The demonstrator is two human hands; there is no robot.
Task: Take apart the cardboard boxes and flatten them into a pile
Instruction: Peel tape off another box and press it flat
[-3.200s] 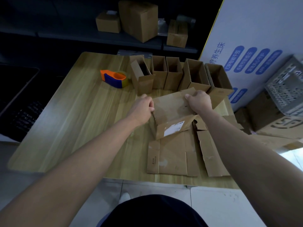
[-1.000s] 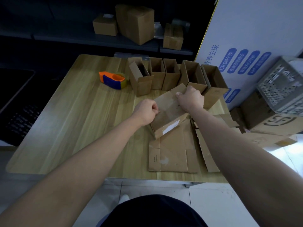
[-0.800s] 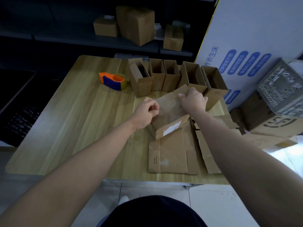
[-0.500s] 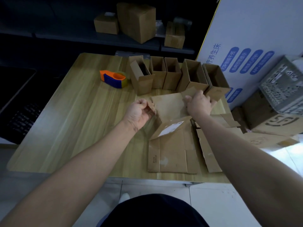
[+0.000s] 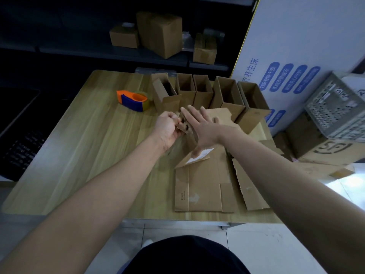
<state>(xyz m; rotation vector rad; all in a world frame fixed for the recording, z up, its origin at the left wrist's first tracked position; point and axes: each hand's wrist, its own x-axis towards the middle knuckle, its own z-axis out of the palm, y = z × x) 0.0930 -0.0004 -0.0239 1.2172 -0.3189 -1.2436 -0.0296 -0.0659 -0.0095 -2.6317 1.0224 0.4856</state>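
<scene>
A half-collapsed cardboard box (image 5: 222, 117) with a white label lies on the wooden table (image 5: 88, 147), on top of flattened cardboard sheets (image 5: 203, 186). My left hand (image 5: 167, 129) pinches a torn flap at the box's left edge with curled fingers. My right hand (image 5: 203, 129) lies flat on the box, fingers straight and spread, pressing it down. Behind them, several open upright boxes (image 5: 227, 95) stand in a row along the table's far edge.
An orange and blue tape dispenser (image 5: 133, 99) sits at the far left of the box row. Closed boxes (image 5: 160, 34) rest on a dark shelf behind. A large white carton (image 5: 292, 46), a grey crate (image 5: 335, 109) and more cardboard (image 5: 327, 151) stand to the right.
My right hand let go of the box's far edge and opened flat on top of it. My left hand pulled the left flap outward, and the box has sunk lower.
</scene>
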